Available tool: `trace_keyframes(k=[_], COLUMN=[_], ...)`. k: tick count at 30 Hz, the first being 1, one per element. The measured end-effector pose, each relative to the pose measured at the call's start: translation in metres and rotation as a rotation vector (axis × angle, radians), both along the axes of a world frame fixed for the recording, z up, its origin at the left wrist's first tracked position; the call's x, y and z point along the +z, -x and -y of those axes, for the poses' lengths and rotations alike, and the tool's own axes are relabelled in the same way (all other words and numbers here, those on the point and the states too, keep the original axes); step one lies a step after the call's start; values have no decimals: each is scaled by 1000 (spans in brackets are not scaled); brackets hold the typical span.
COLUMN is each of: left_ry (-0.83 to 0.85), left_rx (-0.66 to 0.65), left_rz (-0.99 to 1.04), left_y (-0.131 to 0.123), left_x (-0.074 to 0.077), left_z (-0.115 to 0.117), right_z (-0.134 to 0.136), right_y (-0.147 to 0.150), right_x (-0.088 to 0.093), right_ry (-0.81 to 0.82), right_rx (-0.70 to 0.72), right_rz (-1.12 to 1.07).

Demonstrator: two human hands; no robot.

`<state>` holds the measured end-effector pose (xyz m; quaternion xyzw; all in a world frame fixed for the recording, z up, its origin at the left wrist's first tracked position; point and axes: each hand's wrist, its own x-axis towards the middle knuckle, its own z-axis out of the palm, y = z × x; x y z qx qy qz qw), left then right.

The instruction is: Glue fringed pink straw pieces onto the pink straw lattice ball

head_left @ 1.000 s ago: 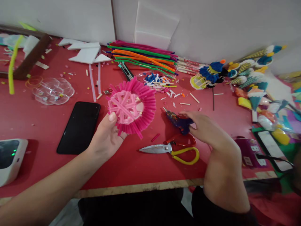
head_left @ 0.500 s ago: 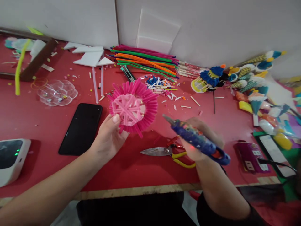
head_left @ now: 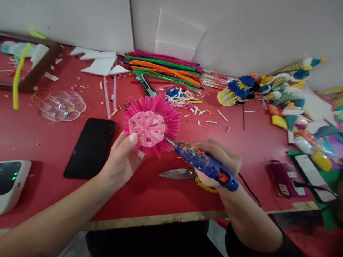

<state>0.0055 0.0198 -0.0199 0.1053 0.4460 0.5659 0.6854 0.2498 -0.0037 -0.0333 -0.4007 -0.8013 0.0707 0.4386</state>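
Note:
Between the thumb and fingers of my left hand (head_left: 123, 153) is a round pink pipe-cleaner craft piece (head_left: 147, 129), held up above the table. Bright pink pipe-cleaner pieces fan out round its edge, and paler pink strips cross its light centre like spokes. My right hand (head_left: 219, 157) is wrapped round a blue, paint-stained hot glue gun (head_left: 198, 159) with an orange part near its rear. The gun's metal nozzle is at the lower right rim of the centre disc; whether it touches I cannot tell. Scissors (head_left: 178, 174) lie under my right hand, their yellow handle partly hidden.
A black phone (head_left: 89, 148) lies left of my left hand, with a clear flower-shaped tray (head_left: 63, 106) behind it. Coloured pipe cleaners (head_left: 163, 67), a box cutter (head_left: 146, 85) and cut scraps (head_left: 182, 96) lie at the back. A purple extension socket (head_left: 286, 178) sits at right.
My right hand has brought the glue gun left, so its nozzle now meets the craft piece's rim in view. The craft piece has tilted slightly in my left hand.

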Motion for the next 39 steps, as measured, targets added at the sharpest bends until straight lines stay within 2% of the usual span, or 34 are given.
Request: trace_keyframes(k=[4,11,20,39], left_ry=[28,-23,-5,-21], left_rx=[16,10,14,0], left_rz=[-12,-16,4,-4], left_y=[0,1,0,0], left_x=[1,-1,0,1], left_z=[1,-2,1,-1], right_z=[0,1,-1,0], right_y=[2,-1,1,1], right_x=[1,-3,3,0], right_ry=[-42,-38,-81,-59], right_rx=[17,-25,-58,-65], right_rz=[-41,-43,9,0])
